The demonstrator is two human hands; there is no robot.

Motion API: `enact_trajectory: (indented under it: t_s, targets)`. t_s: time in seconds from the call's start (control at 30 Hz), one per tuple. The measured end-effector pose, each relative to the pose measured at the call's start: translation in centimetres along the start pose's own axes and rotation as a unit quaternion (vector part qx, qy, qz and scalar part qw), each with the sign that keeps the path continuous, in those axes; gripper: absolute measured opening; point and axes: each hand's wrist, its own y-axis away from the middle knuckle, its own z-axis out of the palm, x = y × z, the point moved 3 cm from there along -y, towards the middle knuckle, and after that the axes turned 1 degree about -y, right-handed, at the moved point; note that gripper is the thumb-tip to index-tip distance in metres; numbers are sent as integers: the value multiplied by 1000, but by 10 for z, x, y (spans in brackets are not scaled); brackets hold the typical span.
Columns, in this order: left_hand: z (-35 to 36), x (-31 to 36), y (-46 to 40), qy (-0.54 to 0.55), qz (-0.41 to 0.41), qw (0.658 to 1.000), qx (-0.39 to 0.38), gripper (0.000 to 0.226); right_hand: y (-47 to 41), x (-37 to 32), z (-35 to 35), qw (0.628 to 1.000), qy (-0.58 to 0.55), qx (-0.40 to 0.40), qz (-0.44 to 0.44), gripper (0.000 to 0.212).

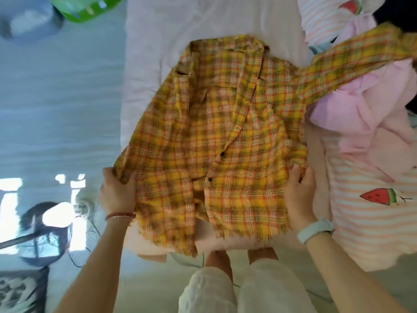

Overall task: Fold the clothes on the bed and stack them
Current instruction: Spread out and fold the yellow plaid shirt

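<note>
A yellow and orange plaid shirt [216,136] lies spread front-up on the white bed [158,41], collar away from me, its hem hanging over the near edge. One sleeve stretches up to the right over a pile of pink clothes [361,114]. My left hand [118,193] grips the shirt's left side edge, fingers curled into the fabric. At the right side edge my right hand [299,195] pinches the cloth, thumb on top.
A pink-and-white striped garment with a watermelon print [372,213] lies at the right of the bed, another like it at the top right. A green object and a grey stool stand on the floor at the upper left. My legs are against the bed's near edge.
</note>
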Motion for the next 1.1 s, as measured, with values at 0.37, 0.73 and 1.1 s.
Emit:
enact_trajectory:
  t_s: [0.37,0.73,1.1]
  targets:
    - [121,28,64,-10,148,932,-330,47,0,75,-30,977,165,52,126,28]
    - [187,55,145,134,-46,942,-305,39,-19,93,-78,983,170,71,23,22]
    - [155,43,154,-83,110,944,-301,27,-3,102,-31,879,452,-121,-93,47]
